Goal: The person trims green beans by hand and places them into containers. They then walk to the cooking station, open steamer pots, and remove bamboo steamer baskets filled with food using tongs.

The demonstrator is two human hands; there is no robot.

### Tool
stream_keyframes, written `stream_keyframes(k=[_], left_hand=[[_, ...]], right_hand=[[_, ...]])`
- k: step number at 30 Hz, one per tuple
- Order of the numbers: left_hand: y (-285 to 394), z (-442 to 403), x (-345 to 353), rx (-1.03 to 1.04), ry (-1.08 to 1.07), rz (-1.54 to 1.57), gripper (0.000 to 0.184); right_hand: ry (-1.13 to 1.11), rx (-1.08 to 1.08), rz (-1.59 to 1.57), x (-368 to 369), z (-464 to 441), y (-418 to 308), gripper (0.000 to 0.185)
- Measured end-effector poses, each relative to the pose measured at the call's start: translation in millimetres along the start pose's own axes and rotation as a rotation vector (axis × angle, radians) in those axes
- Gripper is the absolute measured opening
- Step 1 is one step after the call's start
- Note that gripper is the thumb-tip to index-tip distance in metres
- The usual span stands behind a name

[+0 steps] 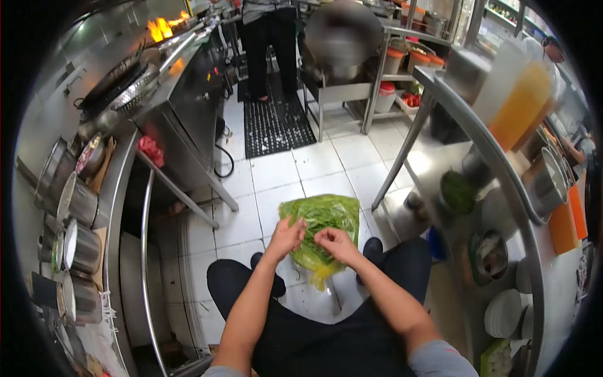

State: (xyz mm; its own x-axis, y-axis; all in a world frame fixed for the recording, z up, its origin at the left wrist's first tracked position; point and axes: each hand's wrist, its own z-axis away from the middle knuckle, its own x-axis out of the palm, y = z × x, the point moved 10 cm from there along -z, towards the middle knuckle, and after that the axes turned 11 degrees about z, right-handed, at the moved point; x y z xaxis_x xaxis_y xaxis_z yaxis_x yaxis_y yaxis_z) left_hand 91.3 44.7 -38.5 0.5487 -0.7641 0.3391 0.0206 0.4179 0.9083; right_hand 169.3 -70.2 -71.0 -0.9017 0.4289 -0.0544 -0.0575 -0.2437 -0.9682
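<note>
Translucent plastic bag of leafy greens (pixel 325 217), located directly beneath the grip of both hands, between the person's legs and above the white tiled floor (pixel 272 173). Its yellowish gathered end (pixel 320 276) points toward the person. Flanking the bag are the knees and dark shoes (pixel 374 247); nothing stands between hands and bag. At left, a steel surface (pixel 118 188) bears metal pots (pixel 81 248); at right stands a steel shelving rack (pixel 524 213). Beyond lies a black perforated mat (pixel 274 122). Right hand (pixel 287 240) and left hand (pixel 338 245): fingers bent over the greens; whether either grip pinches plastic or leaf cannot be told.
</note>
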Motion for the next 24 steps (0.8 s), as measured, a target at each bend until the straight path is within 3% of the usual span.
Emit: stream_keyframes(k=[9,13,17,22,24], left_hand=[[-1.8,-1.0,1.8,-0.05,-0.025,0.049,0.025],[-0.4,-1.0,1.4,-0.037,-0.043,0.052,0.025],[4.0,2.2,2.6,-0.051,-0.022,0.041,0.025],[6.4,4.0,3.4,-0.053,-0.028,0.072,0.024],[6.0,4.4,3.5,-0.053,-0.023,0.073,0.025]], right_hand=[[0.038,-0.102,0.163,-1.4,-1.1,-9.0,0.018],[0.217,-0.179,0.097,-17.2,-6.1,-2.5,0.017],[0.033,-0.119,0.179,-5.1,-3.3,-8.6,0.017],[0.057,-0.184,0.118,0.0,0.0,-15.5,0.014],[-0.015,-0.055,0.078,5.2,-1.2,-2.8,0.013]])
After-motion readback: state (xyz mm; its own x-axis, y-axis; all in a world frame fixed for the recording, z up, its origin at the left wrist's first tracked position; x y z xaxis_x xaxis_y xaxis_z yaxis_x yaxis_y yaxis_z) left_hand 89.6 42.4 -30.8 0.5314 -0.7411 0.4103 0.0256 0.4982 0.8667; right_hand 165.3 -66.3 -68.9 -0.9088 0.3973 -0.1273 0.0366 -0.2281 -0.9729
